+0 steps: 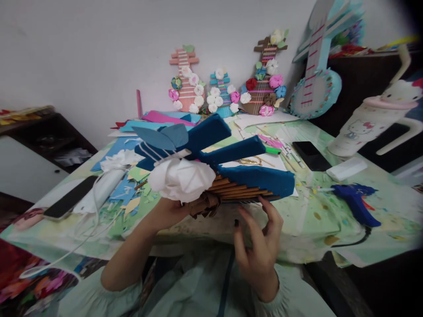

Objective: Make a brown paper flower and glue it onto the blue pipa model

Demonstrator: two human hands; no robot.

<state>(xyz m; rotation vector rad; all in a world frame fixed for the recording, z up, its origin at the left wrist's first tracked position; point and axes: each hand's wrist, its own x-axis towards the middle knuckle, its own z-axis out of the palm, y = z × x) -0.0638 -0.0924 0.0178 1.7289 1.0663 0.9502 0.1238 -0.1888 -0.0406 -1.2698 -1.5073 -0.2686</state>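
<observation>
A dark blue paper lute model point(264, 180) is held above the table, tilted, with brown ribbed strips along its side. On its near end are a large white paper flower point(181, 178), a brown crumpled paper flower point(203, 206) and grey-blue paper leaves point(161, 137). My left hand point(170, 215) grips the model from below at the flower end; its fingertips are hidden behind the flowers. My right hand point(259, 240) is open, fingers apart and bent; one fingertip is at the model's lower edge, and I cannot tell whether it touches.
A blue hot glue gun point(357, 202) lies at the right, near a black phone point(310, 155) and a white tumbler point(366, 123). Another phone point(71, 198), a white cable point(95, 207) and paper scraps point(130, 204) are at the left. Several decorated lute models point(187, 83) lean against the wall.
</observation>
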